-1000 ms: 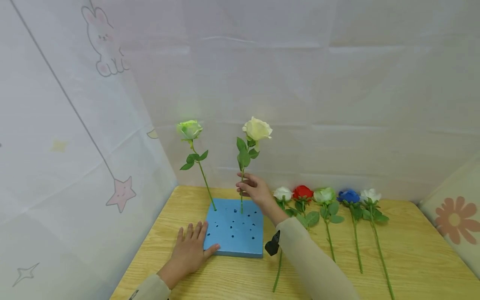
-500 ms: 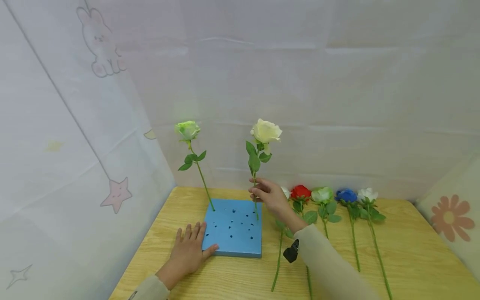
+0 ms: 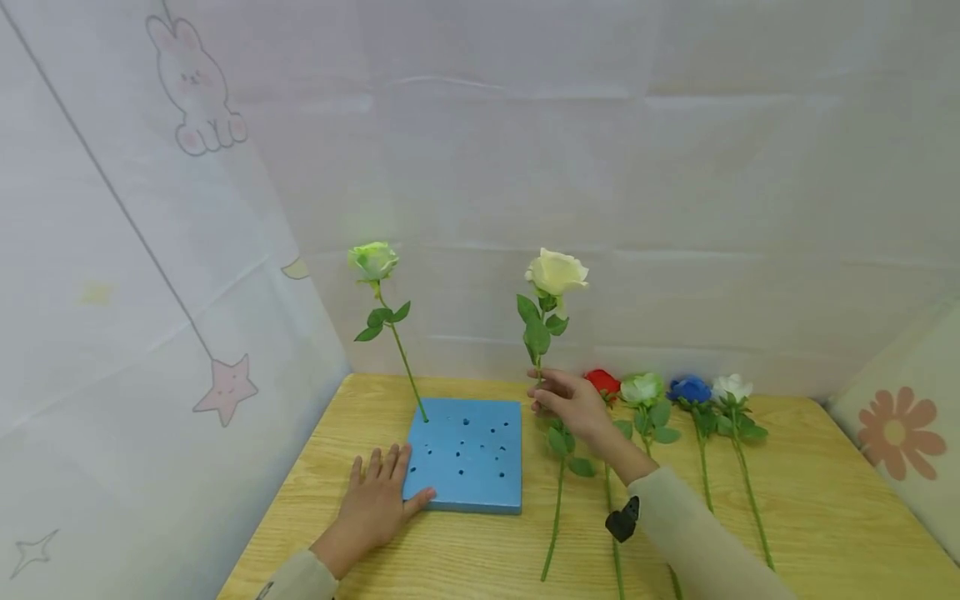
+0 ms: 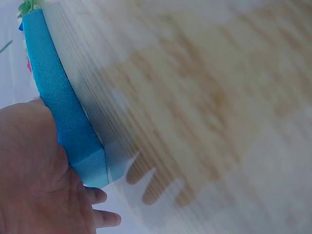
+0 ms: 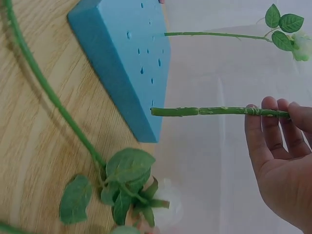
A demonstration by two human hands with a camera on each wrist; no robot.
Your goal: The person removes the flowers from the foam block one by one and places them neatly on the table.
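My right hand (image 3: 573,404) pinches the stem of a cream rose (image 3: 557,273) between thumb and fingers, holding it upright to the right of the blue foam block (image 3: 465,492). In the right wrist view the cut lower end of that stem (image 5: 175,111) hangs free beside the block's holed face. My left hand (image 3: 375,500) lies with fingers spread at the block's left front corner, its thumb along the front edge. A green-white rose (image 3: 373,261) stands in a hole at the block's back left, leaning left. Several other holes dot the block's top.
On the wooden table (image 3: 817,500) to the right lie a red rose (image 3: 602,384), a pale green rose (image 3: 642,388), a blue rose (image 3: 690,389) and a white rose (image 3: 731,387). Another white rose (image 5: 168,202) lies nearer the block, its bloom behind my right hand in the head view.
The right hand has carried the cream rose rightward and slightly down, from over the block to beside it. The left hand has stayed at the block's corner.
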